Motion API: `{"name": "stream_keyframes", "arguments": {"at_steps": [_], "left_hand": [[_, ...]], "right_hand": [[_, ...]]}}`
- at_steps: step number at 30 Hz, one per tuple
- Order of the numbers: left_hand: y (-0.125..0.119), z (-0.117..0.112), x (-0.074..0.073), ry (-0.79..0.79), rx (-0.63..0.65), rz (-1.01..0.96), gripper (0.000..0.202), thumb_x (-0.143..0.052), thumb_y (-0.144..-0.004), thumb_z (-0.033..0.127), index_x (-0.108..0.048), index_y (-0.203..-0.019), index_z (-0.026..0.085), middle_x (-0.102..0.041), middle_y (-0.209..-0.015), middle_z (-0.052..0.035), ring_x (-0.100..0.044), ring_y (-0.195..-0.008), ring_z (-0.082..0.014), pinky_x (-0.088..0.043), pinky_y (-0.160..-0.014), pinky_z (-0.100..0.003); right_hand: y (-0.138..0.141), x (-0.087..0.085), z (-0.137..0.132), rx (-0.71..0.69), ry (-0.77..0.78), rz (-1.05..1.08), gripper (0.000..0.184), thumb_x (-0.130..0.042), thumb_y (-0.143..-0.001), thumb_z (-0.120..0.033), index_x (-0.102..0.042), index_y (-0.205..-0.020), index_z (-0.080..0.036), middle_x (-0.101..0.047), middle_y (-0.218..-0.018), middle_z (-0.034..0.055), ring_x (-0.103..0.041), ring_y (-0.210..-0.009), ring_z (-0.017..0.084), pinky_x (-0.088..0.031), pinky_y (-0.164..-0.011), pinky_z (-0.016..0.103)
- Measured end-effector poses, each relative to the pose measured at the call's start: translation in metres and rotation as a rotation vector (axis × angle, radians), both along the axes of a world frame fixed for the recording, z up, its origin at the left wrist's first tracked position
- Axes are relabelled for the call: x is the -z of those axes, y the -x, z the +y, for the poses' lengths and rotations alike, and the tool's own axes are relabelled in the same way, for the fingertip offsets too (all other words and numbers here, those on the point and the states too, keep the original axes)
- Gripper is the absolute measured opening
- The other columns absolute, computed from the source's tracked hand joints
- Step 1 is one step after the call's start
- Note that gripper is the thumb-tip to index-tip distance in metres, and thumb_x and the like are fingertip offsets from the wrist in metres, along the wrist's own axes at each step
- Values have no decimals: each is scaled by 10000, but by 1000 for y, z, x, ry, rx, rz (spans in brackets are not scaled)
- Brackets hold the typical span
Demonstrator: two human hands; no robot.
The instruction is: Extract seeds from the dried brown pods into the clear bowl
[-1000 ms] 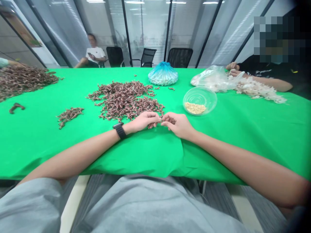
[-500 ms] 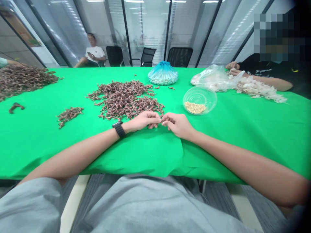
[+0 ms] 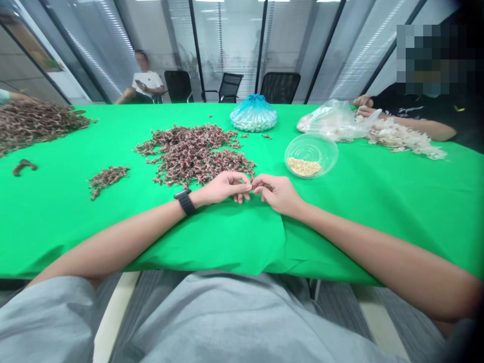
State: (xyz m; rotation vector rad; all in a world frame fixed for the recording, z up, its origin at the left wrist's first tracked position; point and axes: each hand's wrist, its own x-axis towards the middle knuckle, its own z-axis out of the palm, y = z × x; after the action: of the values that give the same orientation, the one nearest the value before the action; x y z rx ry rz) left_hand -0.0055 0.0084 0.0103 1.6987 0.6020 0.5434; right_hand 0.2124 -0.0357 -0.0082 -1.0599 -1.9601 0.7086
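Observation:
My left hand (image 3: 231,186), with a dark watch on its wrist, is closed in a pinch at the near edge of a heap of small, knobbly, reddish-brown dried pieces (image 3: 196,154). Its fingertips meet those of my right hand (image 3: 278,194), which is pinched too. Between them a small brown dried piece (image 3: 251,186) barely shows; the fingers hide most of it. Right of the heap, beyond my right hand, stands a clear round plastic bowl (image 3: 328,154) with pale yellow bits (image 3: 303,167) gathered at its near side.
On the green cloth (image 3: 212,237) lie a small brown cluster (image 3: 108,180), a curved brown piece (image 3: 24,167) and a larger brown heap (image 3: 38,123). A blue-tinted bag (image 3: 253,116) of pale lumps stands behind. At right, a person's hands (image 3: 365,106) are by white scraps (image 3: 404,138) and a clear bag (image 3: 333,121).
My hands stay together in the same place. The fingers of my left hand have shifted slightly, and the lower ones are a little more extended. The heaps and bowl look unchanged.

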Motion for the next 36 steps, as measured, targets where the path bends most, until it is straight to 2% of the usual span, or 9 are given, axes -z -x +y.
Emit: {"name": "stream_keyframes", "arguments": {"at_steps": [10,25,32,36], "left_hand": [[-2,-2,4,-77,-7,9,474,-697,-871,574,-640,-983,117,-760,-820,-87,-686,-578,-113,-539,-535,-201],[-5,-7,5,-146,-33,-33,430,-659,-914,542,-612,-1014,127,-741,-786,-71,-677,-568,-113,-558,-537,-208],[-5,-5,9,-69,-43,-86,420,-591,-952,562,-549,-1034,152,-737,-814,-73,-660,-549,-117,-558,-535,-235],[-4,-4,11,-115,-60,-74,395,-626,-941,530,-555,-1052,158,-708,-850,-52,-645,-579,-97,-529,-525,-203]], "right_hand": [[-2,2,2,5,-9,-2,141,-524,-890,-198,-660,-928,-213,-701,-759,8,-619,-547,140,-492,-583,275],[-3,2,4,-12,-45,-8,122,-528,-909,-193,-645,-945,-190,-688,-738,-4,-618,-527,121,-480,-559,248],[-2,3,5,20,-13,6,130,-552,-944,-288,-643,-954,-194,-704,-766,11,-614,-530,128,-485,-572,270],[-2,1,5,31,22,40,135,-589,-929,-314,-638,-962,-194,-701,-762,13,-611,-540,134,-488,-570,275]]}}
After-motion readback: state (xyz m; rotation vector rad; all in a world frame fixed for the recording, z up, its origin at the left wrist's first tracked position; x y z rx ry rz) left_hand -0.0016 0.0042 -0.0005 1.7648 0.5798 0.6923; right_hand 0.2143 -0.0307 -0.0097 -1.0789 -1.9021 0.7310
